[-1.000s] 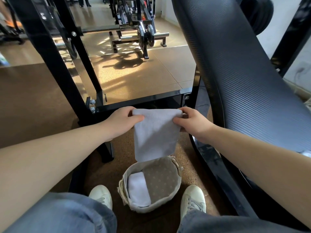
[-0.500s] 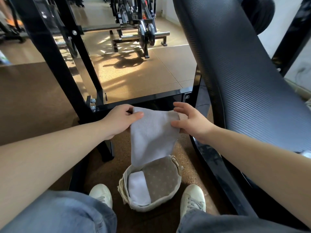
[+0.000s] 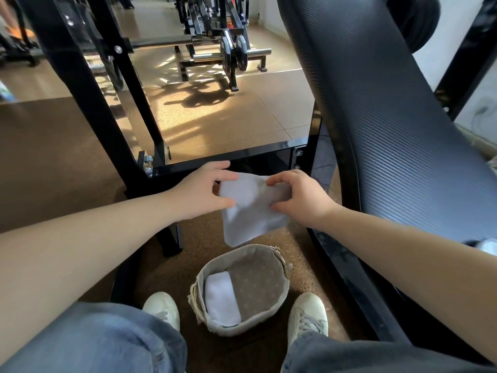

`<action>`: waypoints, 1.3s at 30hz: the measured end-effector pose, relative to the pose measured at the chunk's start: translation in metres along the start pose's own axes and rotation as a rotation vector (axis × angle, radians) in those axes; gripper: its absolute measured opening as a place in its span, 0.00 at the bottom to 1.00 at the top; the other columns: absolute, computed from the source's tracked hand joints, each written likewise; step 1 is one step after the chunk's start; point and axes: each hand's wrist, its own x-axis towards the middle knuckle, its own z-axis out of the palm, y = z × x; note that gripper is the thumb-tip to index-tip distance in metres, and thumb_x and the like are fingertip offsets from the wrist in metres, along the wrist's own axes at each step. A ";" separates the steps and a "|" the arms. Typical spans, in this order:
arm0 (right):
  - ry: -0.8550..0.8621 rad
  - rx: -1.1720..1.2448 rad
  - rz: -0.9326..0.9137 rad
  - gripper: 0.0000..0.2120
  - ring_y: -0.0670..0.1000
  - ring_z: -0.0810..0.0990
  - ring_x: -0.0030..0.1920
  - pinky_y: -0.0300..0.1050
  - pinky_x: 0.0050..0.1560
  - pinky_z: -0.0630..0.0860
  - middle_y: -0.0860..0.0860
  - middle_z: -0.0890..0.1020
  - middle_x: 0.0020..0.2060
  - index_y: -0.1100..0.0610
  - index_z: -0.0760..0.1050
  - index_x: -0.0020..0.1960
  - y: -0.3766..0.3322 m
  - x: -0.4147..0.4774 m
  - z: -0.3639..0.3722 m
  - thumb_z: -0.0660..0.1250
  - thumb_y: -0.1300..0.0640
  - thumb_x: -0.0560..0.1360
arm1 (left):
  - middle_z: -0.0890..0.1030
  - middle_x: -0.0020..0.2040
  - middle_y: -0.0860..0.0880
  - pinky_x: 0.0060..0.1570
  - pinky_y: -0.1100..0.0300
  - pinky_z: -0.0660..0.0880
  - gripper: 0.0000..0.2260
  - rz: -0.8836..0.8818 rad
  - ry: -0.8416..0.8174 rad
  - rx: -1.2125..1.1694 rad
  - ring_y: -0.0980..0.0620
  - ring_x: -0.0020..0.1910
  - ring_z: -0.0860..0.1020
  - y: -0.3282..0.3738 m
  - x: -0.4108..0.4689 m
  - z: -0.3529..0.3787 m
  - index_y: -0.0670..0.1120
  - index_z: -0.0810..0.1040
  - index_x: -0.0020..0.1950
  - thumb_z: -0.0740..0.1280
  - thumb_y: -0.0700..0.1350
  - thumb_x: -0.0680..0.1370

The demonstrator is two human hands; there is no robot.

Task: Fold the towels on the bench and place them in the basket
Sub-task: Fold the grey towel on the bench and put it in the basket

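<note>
Towel [image 3: 251,214] in pinch of left hand [image 3: 200,193], right hand [image 3: 298,199]

Gym, padded black bench [image 3: 390,130], steel rack frame [image 3: 88,84], weight plates [image 3: 234,53] on speckled rubber floor [image 3: 215,122]

No readable text, labels or numbers anywhere.

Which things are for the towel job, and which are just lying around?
For the job: grey towel, gripped by the left hand and right hand; basket; white towel folded inside it; bench.

Just around: weight plates; black frame; white shoes.
</note>
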 end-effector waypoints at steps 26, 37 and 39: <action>0.042 0.124 0.032 0.21 0.49 0.75 0.62 0.39 0.54 0.73 0.44 0.75 0.59 0.47 0.64 0.75 0.005 0.003 -0.009 0.62 0.49 0.83 | 0.75 0.62 0.59 0.51 0.62 0.73 0.16 0.028 0.131 -0.054 0.59 0.56 0.76 0.000 -0.003 0.008 0.59 0.69 0.70 0.64 0.50 0.83; -0.057 0.135 -0.123 0.34 0.51 0.68 0.69 0.51 0.68 0.73 0.47 0.63 0.70 0.37 0.61 0.74 0.002 -0.006 -0.008 0.73 0.57 0.76 | 0.76 0.57 0.55 0.40 0.62 0.70 0.06 0.023 0.225 -0.050 0.54 0.44 0.76 -0.002 -0.004 0.005 0.55 0.71 0.60 0.60 0.46 0.85; 0.061 0.136 -0.205 0.20 0.51 0.66 0.71 0.46 0.68 0.69 0.46 0.63 0.71 0.40 0.70 0.64 0.002 -0.005 -0.004 0.69 0.59 0.79 | 0.76 0.55 0.55 0.46 0.63 0.70 0.09 0.055 0.236 -0.031 0.55 0.49 0.75 0.001 -0.003 0.004 0.54 0.75 0.51 0.58 0.41 0.85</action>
